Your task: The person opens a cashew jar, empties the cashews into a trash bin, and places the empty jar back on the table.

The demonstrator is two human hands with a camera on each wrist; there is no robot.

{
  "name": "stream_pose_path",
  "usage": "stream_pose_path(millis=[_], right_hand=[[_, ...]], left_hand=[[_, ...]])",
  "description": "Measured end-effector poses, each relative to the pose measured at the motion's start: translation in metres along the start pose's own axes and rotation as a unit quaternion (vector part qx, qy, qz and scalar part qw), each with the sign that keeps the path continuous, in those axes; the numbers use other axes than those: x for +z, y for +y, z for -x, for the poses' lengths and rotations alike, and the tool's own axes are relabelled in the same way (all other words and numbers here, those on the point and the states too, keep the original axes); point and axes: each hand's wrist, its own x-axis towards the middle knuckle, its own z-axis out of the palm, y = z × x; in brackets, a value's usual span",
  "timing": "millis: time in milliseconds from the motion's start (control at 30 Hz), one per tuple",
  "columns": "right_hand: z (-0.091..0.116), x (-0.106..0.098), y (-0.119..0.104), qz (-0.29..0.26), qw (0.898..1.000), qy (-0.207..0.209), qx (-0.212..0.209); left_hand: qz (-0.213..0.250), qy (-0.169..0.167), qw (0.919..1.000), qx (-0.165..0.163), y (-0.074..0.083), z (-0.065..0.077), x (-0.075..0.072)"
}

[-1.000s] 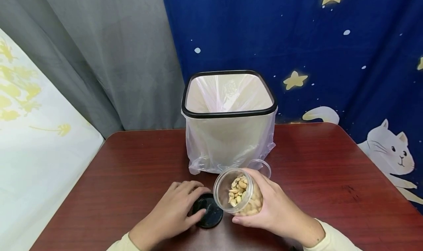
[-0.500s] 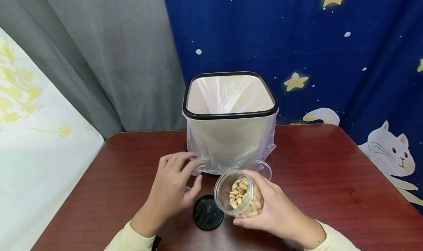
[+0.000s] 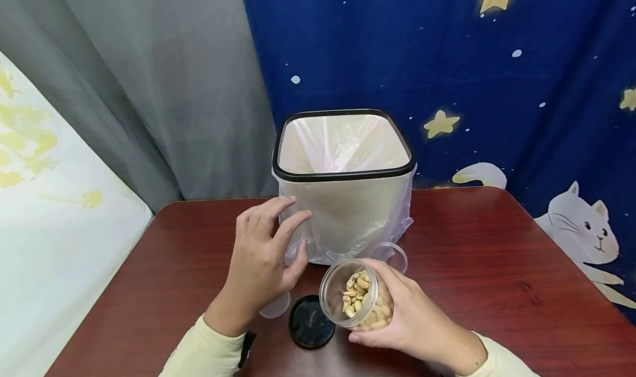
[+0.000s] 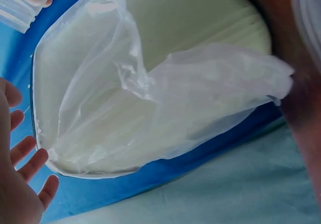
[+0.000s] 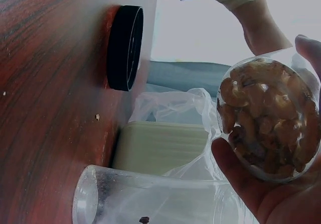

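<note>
My right hand (image 3: 409,316) grips a clear plastic jar (image 5: 268,118) of cashews, lifted off the table and tilted with its uncovered mouth towards the left. The cashews (image 3: 356,295) lie inside it. My left hand (image 3: 263,250) is raised in front of the bin (image 3: 348,211), its fingers loosely bent and spread from the thumb, holding nothing. In the left wrist view, the fingers (image 4: 32,166) of that hand show at the lower left. A black round lid (image 3: 312,322) lies on the table between both hands. Behind the right hand stands another clear jar (image 3: 391,255).
The off-white bin has a black rim (image 3: 343,176) and a thin pinkish bag (image 3: 318,145) lining it. A clear round plastic piece (image 3: 275,306), partly hidden, sits beside the left wrist. The reddish-brown table (image 3: 477,239) ends at the curtains (image 3: 213,90).
My left hand has left the black lid and risen forward, towards the front of the bin, uncovering the clear piece by the wrist. The right hand and cashew jar have barely moved.
</note>
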Motion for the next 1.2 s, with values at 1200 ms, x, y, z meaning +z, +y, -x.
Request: stream_pose_path(millis=[1200], right_hand=[[0.001, -0.008, -0.001, -0.013, 1.000, 0.007, -0.008]], left_hand=[[-0.069, -0.057, 0.9914, -0.096, -0.004, -0.014, 0.016]])
